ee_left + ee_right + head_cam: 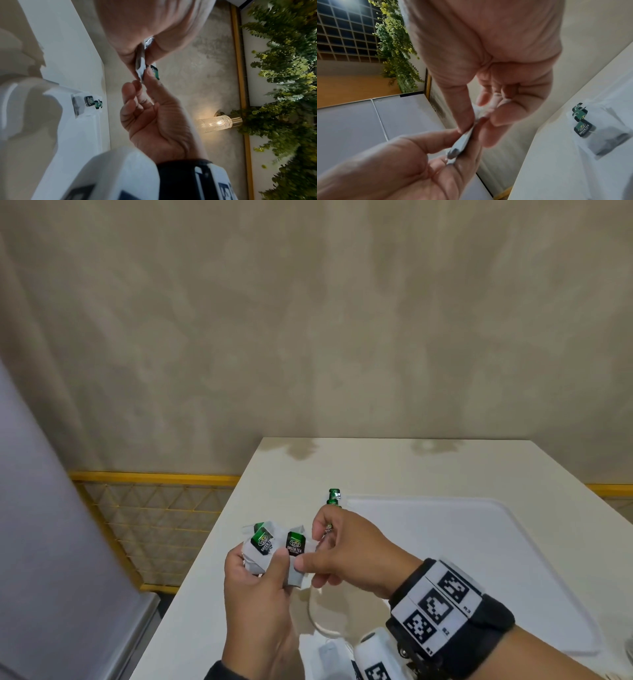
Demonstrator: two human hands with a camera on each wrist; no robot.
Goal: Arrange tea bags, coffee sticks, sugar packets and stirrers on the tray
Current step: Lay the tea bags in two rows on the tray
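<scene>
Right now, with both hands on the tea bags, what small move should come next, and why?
Probably the right hand should draw one tea bag free of the bunch gripped by the left hand and carry it to the tray, where other tea bags already lie at a corner.

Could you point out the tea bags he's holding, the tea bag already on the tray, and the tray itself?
held tea bags [295,544], head view, black green-tea label.
tea bag on the tray [584,128], right wrist view, its green label.
tray [479,559], head view, bare white floor.
</scene>
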